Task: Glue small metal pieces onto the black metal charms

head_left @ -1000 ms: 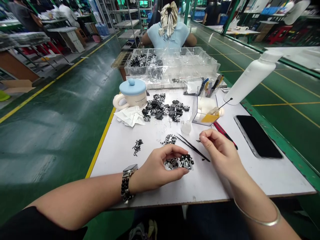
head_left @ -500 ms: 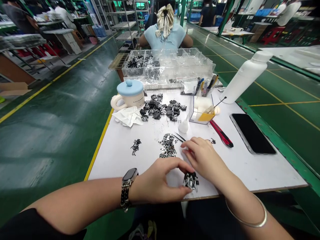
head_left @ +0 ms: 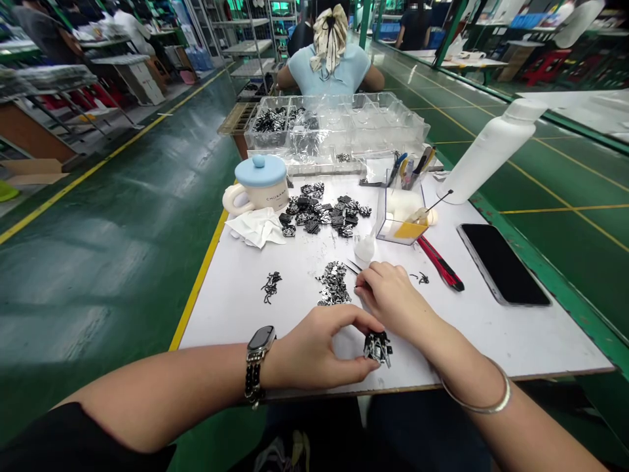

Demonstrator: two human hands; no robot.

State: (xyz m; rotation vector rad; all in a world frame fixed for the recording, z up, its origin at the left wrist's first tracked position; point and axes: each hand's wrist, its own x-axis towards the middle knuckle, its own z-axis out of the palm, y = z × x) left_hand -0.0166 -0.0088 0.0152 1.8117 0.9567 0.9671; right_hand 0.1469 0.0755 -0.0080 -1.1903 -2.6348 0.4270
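Note:
My left hand [head_left: 319,351] pinches a small black and silver metal part [head_left: 378,347] between thumb and forefinger, close to the table's front edge. Just beyond it, my right hand [head_left: 393,295] is closed around dark tweezers [head_left: 353,266]; only their tips show past the fingers, pointing away to the left. A pile of tiny silver and black pieces [head_left: 335,283] lies left of the right fingertips. Further left is a small heap of thin black pieces [head_left: 272,286], and several similar ones [head_left: 420,278] lie to the right of my right hand.
Assembled-looking black parts [head_left: 322,210] are heaped behind, beside a lidded mug [head_left: 268,190] and a crumpled tissue [head_left: 256,227]. A small white bottle [head_left: 364,248], clear holder [head_left: 400,229], red utility knife [head_left: 441,263], phone [head_left: 504,263] and white bottle [head_left: 491,154] stand or lie rightward.
The view has shifted slightly. My right hand's fingers have drawn closer together, and less of the tweezers shows. My left hand keeps its pinch on the part, which has turned a little.

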